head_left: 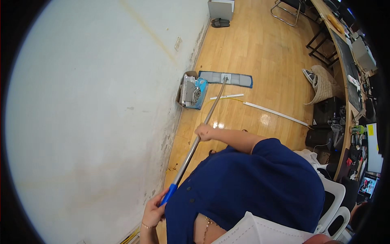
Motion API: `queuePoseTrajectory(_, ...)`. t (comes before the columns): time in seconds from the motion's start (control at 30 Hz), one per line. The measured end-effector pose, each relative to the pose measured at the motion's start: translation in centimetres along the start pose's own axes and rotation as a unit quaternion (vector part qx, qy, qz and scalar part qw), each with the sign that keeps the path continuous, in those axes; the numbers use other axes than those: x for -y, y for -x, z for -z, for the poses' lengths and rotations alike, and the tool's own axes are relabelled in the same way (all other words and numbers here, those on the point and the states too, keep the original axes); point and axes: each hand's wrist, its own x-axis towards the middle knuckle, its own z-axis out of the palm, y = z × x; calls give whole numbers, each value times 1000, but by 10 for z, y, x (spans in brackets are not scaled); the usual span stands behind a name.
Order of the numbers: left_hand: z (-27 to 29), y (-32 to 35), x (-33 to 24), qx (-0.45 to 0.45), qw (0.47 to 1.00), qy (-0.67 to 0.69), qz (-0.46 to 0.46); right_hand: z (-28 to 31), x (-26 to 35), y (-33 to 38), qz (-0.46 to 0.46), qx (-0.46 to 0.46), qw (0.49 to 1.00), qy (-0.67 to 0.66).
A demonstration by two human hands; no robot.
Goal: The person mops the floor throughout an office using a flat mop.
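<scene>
One mop [213, 106] is held by the left hand [152, 212], wrapped on its blue grip [169, 194], and the right hand [204, 132], around the pole [190, 153]. Its flat head [241, 80] lies on the floor [243, 51] beside the box [192, 107]; how much is done or left cannot be told.

Navy short-sleeved shirt [260, 179], dark buttons [192, 201]

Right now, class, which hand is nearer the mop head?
The right hand, on the metal pole; the left hand is farther back, on the blue grip.
</scene>
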Motion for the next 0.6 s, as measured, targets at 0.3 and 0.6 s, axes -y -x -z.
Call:
queuePoseTrajectory(0.3, -6, -68, -44, 47, 993, 108, 10, 3, -52, -42, 33, -1, 999, -43)
queuePoseTrajectory(0.6, -65, -222, -227, 48, 980, -192, 36, 124, -248, -120, 14, -133, 991, -24)
